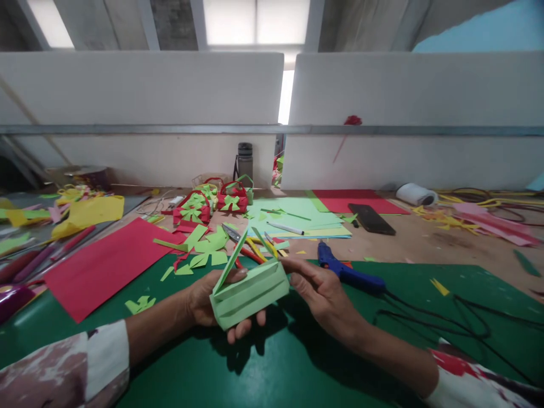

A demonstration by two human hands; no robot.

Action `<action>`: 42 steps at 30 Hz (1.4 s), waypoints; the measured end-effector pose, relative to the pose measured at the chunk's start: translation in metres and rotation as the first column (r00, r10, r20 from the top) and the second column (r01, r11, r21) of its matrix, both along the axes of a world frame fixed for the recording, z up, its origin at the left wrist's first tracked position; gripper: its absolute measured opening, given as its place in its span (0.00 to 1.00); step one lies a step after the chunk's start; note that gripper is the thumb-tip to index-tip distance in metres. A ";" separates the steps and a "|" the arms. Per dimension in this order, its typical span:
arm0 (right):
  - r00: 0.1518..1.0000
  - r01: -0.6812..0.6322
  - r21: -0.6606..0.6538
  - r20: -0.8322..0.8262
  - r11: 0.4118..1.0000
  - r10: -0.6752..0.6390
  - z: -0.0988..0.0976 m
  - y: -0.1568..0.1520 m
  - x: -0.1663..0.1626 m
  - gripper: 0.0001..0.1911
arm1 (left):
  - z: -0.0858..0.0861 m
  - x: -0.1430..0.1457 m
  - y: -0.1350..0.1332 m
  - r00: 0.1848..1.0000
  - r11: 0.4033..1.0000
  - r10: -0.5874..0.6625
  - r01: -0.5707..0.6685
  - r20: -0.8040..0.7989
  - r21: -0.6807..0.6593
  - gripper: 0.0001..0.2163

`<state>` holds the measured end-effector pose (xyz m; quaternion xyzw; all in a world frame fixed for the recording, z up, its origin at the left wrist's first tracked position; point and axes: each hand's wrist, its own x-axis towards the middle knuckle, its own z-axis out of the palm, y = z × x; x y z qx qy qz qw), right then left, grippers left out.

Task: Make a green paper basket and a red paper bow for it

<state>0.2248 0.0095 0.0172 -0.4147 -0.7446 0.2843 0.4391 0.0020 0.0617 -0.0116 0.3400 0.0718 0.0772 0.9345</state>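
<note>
A small light-green folded paper box (pixel 251 294) is held above the green mat, tilted, with a strip-like flap standing up at its left end. My left hand (pixel 208 300) grips it from below and the left, thumb at the inner edge and fingertips showing underneath. At the box's right end is my right hand (pixel 325 294), its index finger and thumb closed about the corner; part of the fingertips is hidden behind the paper. Just beyond the box lie scissors (pixel 244 243) with red and yellow handles. To the right of my right hand rests a blue glue gun (pixel 351 273).
Small red paper baskets (pixel 191 209) with green bows stand behind. Red sheets (pixel 114 263), green sheets (pixel 276 212), a pen (pixel 285 228), a phone (pixel 372 219), a bottle (pixel 245 161) and paper scraps (pixel 208 243) lie around. The glue gun's black cord (pixel 433 320) loops across the mat (pixel 263 379).
</note>
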 end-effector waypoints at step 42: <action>0.957 -0.163 -0.526 -0.291 0.835 0.003 0.011 -0.003 -0.013 0.24 | 0.036 0.016 -0.011 0.908 0.874 0.270 -0.092 -0.320 0.478 0.26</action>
